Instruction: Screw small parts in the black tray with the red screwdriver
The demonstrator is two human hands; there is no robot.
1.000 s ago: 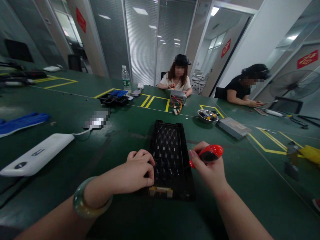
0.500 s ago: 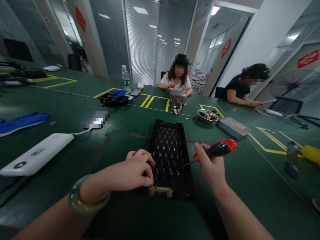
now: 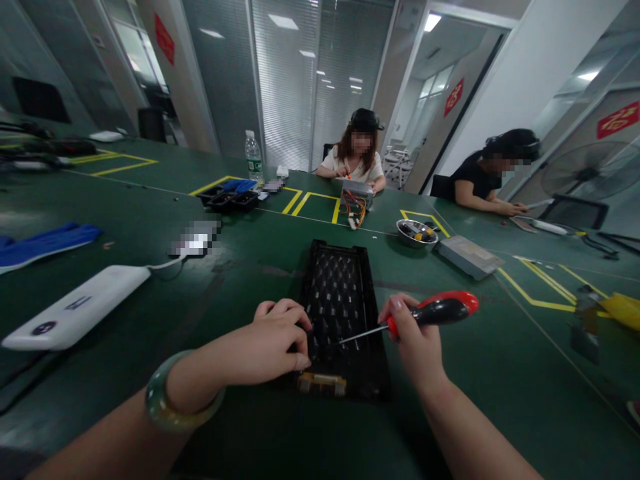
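In the head view, the person's left hand (image 3: 273, 340) is resting on the near left edge of a black casing (image 3: 345, 280). Its fingers are curled together and gripping that edge. A green bangle (image 3: 173, 407) is sitting on the left wrist. The black casing is lying flat on the green table (image 3: 250, 433), right in front of the person, with its long side running from near to far and its ribbed inside facing up. A small tan connector is showing at its near end.

The right hand (image 3: 413, 337) is closing around a screwdriver (image 3: 435, 311), clamped on the near end of its red and black handle. The handle is pointing right and away, while the thin shaft is slanting left and down over the near half of the casing. I cannot tell whether the tip is touching it.

To the left, a white flat device (image 3: 75, 307) is lying near the table edge, with a blue cloth (image 3: 45, 241) farther left. Far across the table, one person is sitting behind a metal box with coloured wires (image 3: 356, 195). A second person is leaning over the table at the far right. A metal bowl (image 3: 416, 232) and a grey flat box (image 3: 467, 255) are lying between them and the casing. A water bottle (image 3: 254, 157) is standing beside a black tray (image 3: 227, 197) at the far left.
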